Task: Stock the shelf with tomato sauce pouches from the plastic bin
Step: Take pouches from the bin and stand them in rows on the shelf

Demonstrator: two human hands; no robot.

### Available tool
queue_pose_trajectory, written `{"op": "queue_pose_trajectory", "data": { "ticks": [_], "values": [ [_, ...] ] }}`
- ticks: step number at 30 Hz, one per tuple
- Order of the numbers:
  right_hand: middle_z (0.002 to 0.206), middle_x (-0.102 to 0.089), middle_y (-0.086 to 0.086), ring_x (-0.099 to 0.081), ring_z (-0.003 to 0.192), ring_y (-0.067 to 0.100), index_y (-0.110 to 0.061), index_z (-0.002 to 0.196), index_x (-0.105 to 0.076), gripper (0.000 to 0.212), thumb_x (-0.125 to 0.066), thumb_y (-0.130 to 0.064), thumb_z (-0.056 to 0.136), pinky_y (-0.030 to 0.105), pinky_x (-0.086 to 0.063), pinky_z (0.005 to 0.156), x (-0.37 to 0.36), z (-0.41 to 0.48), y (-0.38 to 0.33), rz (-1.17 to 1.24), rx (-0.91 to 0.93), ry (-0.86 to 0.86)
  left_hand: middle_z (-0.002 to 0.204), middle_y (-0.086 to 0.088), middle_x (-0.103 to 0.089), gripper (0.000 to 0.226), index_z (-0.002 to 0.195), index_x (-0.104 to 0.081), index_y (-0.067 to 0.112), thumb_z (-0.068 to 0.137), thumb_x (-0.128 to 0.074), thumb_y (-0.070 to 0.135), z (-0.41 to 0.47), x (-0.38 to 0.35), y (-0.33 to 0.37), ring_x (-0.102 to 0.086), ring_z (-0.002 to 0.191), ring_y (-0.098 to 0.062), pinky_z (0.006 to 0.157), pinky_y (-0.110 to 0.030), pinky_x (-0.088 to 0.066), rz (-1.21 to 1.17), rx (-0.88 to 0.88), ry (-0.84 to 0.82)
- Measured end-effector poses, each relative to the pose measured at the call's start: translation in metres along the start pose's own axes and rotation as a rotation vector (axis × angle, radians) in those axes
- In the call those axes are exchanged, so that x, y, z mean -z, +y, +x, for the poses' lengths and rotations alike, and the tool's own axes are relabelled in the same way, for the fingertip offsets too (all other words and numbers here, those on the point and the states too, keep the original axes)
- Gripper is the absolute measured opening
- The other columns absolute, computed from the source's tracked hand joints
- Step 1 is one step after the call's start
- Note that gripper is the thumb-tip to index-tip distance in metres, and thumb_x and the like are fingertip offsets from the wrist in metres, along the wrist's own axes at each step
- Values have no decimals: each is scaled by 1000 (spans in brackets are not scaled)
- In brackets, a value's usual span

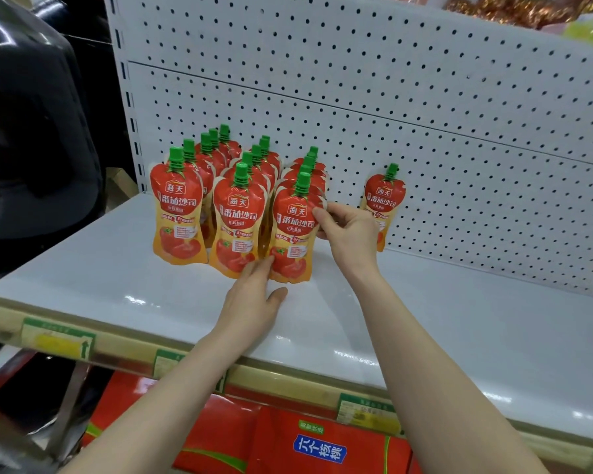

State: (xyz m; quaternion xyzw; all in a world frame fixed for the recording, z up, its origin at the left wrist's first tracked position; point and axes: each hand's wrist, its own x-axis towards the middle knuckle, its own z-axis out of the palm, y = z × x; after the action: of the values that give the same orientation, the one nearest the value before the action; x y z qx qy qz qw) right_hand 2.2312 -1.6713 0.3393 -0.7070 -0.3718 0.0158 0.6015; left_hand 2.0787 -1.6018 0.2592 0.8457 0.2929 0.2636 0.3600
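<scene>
Right hand (348, 230) pinches the front pouch (293, 234) by its upper edge at two o'clock; left hand (254, 295), fingers straight, touches its base at seven. It stands on the white shelf (459, 319), with more rows (238, 217) packed at nine and a lone pouch (384, 196) by the pegboard (391, 97) at three. Label reads "海天 番茄沙司". Long axis upright, green cap (302, 183) at twelve.

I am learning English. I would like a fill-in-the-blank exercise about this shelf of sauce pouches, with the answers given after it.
1. Every pouch has a ____ cap.
2. The grouped pouches stand in ____ rows on the shelf.
3. One lone pouch stands to the ____ of them.
4. The right hand pinches the front pouch of the rightmost row near its top; the left hand touches it near its ____.
Missing words: green; three; right; bottom.
</scene>
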Motion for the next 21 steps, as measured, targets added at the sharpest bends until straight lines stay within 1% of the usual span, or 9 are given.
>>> {"op": "queue_pose_trajectory", "data": {
  "ticks": [5, 7, 10, 13, 15, 16, 19, 20, 21],
  "values": [
    [90, -78, -1, -74, 84, 15, -12, 100, -77, 19, -67, -26, 93, 45, -62, 78, 2, -2, -3, 2, -6, -23, 146, -5, -41, 64, 148, -34, 16, 91, -62, 26, -3, 2, 3, -46, 130, -26, 103, -47, -45, 21, -7, -5],
    [90, -77, -3, -73, 83, 13, -14, 99, -76, 17, -67, -26, 92, 42, -61, 78, 5, -3, -5, -40, 16, -41, 145, -6, -44, 62, 147, -36, 15, 91, -62, 25, -4, 4, 6, -47, 129, -26, 103, -47, -45, 42, -16, 3],
    [91, -76, -9, -71, 86, 7, -19, 102, -77, 16, -68, -26, 91, 33, -60, 80, 15, -9, -8, -106, 53, -65, 140, -6, -50, 55, 143, -42, 15, 92, -60, 25, -9, 7, 13, -50, 125, -25, 101, -47, -46, 51, -42, 32],
    [97, -74, -12, -68, 90, 3, -19, 113, -74, 22, -63, -24, 95, 24, -54, 83, 36, -24, -10, -260, 99, -42, 129, -3, -57, 44, 136, -51, 19, 93, -59, 25, -20, 8, 27, -56, 116, -21, 96, -45, -49, -8, -79, 83],
    [104, -74, -10, -65, 92, 4, -21, 115, -73, 23, -58, -24, 97, 23, -51, 84, 58, -39, -8, -351, 124, -36, 124, 0, -60, 36, 130, -56, 20, 94, -58, 25, -31, 4, 40, -59, 109, -17, 93, -40, -51, -63, -110, 115],
    [105, -74, -10, -64, 91, 5, -23, 116, -72, 24, -57, -24, 98, 24, -50, 83, 71, -50, -4, -392, 140, -30, 122, 1, -62, 32, 127, -59, 20, 95, -58, 24, -37, 0, 48, -61, 106, -14, 91, -36, -52, -98, -128, 123],
    [107, -74, -10, -64, 93, 9, -28, 117, -71, 25, -53, -24, 99, 27, -48, 80, 121, -89, 7, -467, 160, -2, 114, 6, -67, 24, 119, -63, 23, 96, -56, 22, -63, -21, 74, -61, 99, -4, 81, -14, -46, -173, -181, 110],
    [107, -74, -9, -64, 94, 11, -28, 118, -70, 26, -52, -23, 100, 28, -49, 81, 139, -106, 12, -483, 161, 14, 112, 8, -67, 22, 117, -64, 23, 96, -55, 21, -74, -31, 84, -61, 97, -2, 78, -11, -45, -193, -202, 104],
    [105, -74, -9, -64, 93, 14, -27, 118, -70, 26, -52, -23, 100, 31, -50, 81, 158, -123, 16, -499, 163, 38, 110, 8, -68, 21, 115, -65, 24, 96, -55, 20, -86, -42, 93, -61, 95, 0, 79, -11, -45, -221, -226, 97]
  ]
}}
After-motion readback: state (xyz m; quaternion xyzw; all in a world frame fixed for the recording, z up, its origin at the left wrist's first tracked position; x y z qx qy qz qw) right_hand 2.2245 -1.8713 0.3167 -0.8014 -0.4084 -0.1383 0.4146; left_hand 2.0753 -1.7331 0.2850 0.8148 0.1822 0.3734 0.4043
